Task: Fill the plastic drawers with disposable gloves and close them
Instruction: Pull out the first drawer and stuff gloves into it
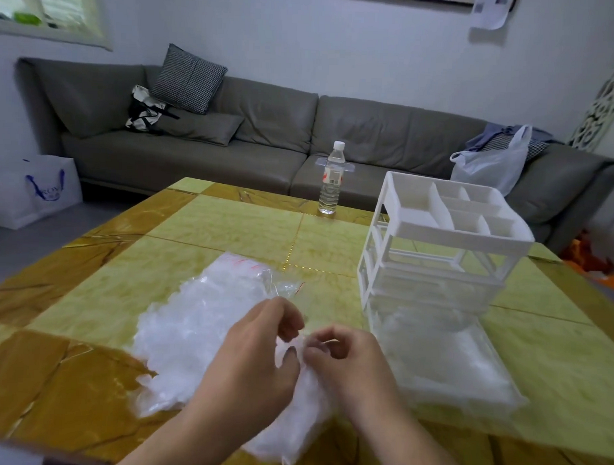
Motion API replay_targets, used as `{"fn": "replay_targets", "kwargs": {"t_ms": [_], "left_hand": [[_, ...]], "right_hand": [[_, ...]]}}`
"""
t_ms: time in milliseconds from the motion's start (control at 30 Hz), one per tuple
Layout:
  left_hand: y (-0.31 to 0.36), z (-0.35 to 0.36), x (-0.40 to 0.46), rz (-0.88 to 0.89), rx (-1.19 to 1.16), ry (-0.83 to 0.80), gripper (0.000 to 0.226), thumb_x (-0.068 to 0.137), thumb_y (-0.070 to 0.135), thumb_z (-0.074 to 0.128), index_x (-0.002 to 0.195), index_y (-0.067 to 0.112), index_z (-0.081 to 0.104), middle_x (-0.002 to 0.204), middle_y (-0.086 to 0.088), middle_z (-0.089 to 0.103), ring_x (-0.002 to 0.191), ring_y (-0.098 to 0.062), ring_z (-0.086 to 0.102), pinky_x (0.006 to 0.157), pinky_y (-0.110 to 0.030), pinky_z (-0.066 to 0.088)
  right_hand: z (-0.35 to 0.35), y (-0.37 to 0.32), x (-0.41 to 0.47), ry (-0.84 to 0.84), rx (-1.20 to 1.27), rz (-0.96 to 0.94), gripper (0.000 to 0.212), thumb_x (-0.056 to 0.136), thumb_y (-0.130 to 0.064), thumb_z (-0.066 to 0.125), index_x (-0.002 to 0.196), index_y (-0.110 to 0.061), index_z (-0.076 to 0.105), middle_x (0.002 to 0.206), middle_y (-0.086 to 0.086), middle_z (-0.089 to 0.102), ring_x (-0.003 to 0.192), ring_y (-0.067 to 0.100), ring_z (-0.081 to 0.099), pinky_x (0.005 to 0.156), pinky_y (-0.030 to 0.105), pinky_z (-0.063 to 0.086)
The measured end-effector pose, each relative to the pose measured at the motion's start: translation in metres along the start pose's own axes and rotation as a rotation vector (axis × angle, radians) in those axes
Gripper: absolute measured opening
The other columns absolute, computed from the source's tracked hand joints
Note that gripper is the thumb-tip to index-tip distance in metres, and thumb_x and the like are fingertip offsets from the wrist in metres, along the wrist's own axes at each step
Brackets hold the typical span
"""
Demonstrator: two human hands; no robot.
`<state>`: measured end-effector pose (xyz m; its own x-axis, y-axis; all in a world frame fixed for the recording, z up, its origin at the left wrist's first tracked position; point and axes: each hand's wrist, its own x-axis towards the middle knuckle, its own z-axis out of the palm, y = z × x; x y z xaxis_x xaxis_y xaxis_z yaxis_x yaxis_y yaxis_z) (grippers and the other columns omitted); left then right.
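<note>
Left hand [259,349] and right hand [346,359] pinch one clear glove [296,346] above glove pile [197,333]. Best peel single layer free, then lay flat in open bottom drawer [447,362].

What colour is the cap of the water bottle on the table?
White. The bottle cap shows best in the head view.

White drawer unit [438,233], translucent white gloves [197,336], yellow-green and amber marbled table [229,222].
</note>
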<state>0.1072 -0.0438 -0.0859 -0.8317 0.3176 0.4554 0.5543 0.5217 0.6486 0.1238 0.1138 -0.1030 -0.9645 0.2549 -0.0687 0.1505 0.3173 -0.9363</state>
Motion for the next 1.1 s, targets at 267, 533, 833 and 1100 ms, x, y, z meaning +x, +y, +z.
{"fn": "replay_targets", "kwargs": {"t_ms": [267,533,833,1100], "left_hand": [[0.013,-0.005,-0.008,-0.148,0.242,-0.265,0.017,0.092,0.045,0.053,0.083,0.031,0.055,0.079,0.011,0.062,0.077,-0.008,0.06,0.066,-0.029,0.054],[0.022,-0.012,-0.008,0.008,0.448,-0.404,0.02,0.098,0.054,0.048,0.101,0.033,0.047,0.104,0.016,0.055,0.101,-0.009,0.052,0.077,-0.022,0.03],[0.036,0.01,-0.016,0.029,0.553,-0.66,0.034,0.101,0.055,0.042,0.114,0.025,0.054,0.121,0.002,0.061,0.114,-0.025,0.061,0.093,-0.039,0.049],[-0.003,-0.001,-0.01,-0.24,0.633,-0.595,0.034,0.1,0.055,0.04,0.111,0.026,0.053,0.118,0.002,0.063,0.113,-0.025,0.065,0.089,-0.037,0.052]], "right_hand": [[0.008,-0.001,-0.006,0.235,-0.352,-0.313,0.018,0.09,-0.01,0.067,0.081,-0.025,0.065,0.082,-0.011,0.068,0.084,0.004,0.063,0.073,0.019,0.049],[-0.001,-0.003,0.0,0.309,-0.337,-0.265,0.018,0.102,-0.016,0.059,0.09,-0.029,0.058,0.083,-0.012,0.067,0.081,0.001,0.062,0.066,0.013,0.045],[-0.028,-0.01,0.012,0.443,0.018,-0.165,0.014,0.101,-0.014,0.062,0.09,-0.022,0.066,0.078,-0.005,0.072,0.068,0.002,0.065,0.058,0.012,0.044],[-0.065,-0.002,0.023,0.48,0.383,-0.053,0.014,0.1,-0.008,0.068,0.09,-0.017,0.073,0.078,0.002,0.072,0.079,0.022,0.068,0.075,0.039,0.053]]}}
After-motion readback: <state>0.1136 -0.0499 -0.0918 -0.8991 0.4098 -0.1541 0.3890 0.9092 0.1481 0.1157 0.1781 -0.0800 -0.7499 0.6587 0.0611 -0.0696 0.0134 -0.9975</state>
